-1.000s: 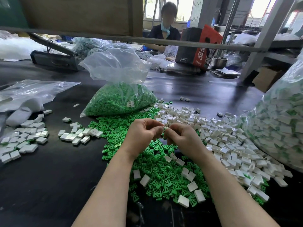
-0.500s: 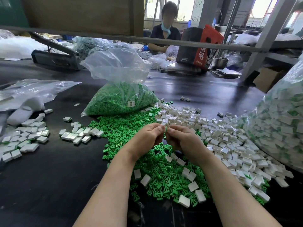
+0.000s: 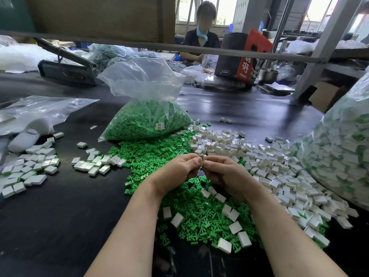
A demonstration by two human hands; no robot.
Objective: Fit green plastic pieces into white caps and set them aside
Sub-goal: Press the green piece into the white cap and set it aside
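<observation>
My left hand (image 3: 177, 170) and my right hand (image 3: 227, 174) meet fingertip to fingertip above the table. Between them they pinch a small white cap (image 3: 203, 157) and a green piece (image 3: 201, 164), of which only a sliver shows. Which hand holds which part is mostly hidden by the fingers. Loose green pieces (image 3: 155, 154) lie in a wide pile under and beyond my hands. Empty white caps (image 3: 259, 156) are heaped to the right. Fitted caps (image 3: 32, 168) lie in a group at the far left, with a smaller cluster (image 3: 95, 162) closer in.
An open clear bag of green pieces (image 3: 147, 118) stands behind the pile. A big clear bag of caps (image 3: 339, 148) bulges at the right edge. Flat plastic bags (image 3: 40, 108) lie at the left. Another person (image 3: 201, 39) sits across the black table (image 3: 60, 216).
My hands stay joined at the same spot. The green piece that showed between my fingertips a second ago is now almost hidden.
</observation>
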